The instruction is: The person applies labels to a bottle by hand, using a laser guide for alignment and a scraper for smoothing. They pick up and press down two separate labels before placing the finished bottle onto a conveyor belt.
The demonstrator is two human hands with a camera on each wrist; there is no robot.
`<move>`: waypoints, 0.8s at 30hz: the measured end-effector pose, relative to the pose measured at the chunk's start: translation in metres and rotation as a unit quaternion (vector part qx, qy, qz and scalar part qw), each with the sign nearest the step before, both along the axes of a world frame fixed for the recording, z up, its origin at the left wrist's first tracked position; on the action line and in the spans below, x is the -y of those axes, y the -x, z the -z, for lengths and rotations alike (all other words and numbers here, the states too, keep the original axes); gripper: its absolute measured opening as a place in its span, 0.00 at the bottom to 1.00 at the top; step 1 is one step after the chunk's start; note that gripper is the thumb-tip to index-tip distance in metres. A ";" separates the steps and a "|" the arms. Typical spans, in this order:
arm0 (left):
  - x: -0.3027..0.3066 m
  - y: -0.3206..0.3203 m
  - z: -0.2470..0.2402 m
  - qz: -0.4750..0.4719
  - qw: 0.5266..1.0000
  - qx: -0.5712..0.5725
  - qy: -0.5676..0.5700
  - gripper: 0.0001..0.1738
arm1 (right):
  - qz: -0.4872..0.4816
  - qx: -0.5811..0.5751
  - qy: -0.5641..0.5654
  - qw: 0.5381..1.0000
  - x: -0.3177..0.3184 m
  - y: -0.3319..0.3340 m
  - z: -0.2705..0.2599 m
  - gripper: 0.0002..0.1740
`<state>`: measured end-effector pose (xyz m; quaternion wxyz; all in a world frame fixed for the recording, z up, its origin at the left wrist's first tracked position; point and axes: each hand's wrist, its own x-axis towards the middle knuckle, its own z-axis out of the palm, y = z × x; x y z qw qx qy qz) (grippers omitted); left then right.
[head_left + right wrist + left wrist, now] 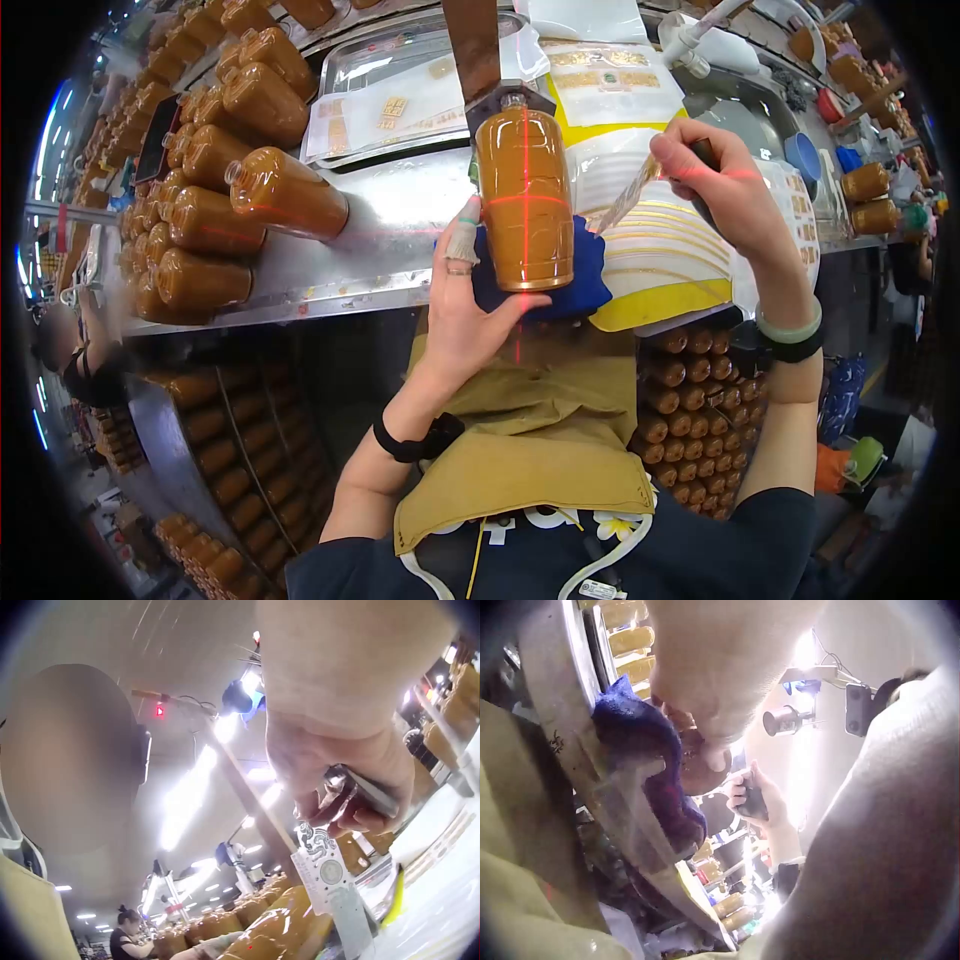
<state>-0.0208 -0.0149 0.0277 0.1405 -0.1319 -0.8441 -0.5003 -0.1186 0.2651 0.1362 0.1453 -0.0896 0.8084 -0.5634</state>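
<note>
A brown glazed bottle [525,200] lies on its side over a blue cloth [590,275], its clear neck at a metal bracket on a wooden bar [472,45]. My left hand [465,320] holds the bottle, fingers along its left side and thumb by its base. One finger wears a pale wrap and a ring. My right hand [715,175], raised to the right of the bottle, grips a knife-like tool by its dark handle. The tool's flat silver blade [330,874] carries an ornate pattern and points down toward the bottle's side.
Many brown bottles [265,100] are stacked at the left of the metal bench [390,190]. White sheets with gold strips [670,235] lie on the right, over yellow backing. Behind stands a metal tray [375,65]. A blue bowl [802,155] sits at far right.
</note>
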 end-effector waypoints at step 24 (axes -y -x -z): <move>0.025 0.025 -0.026 0.082 0.916 0.278 -0.278 0.26 | 0.073 -0.003 -0.028 0.997 0.040 -0.060 0.076 0.14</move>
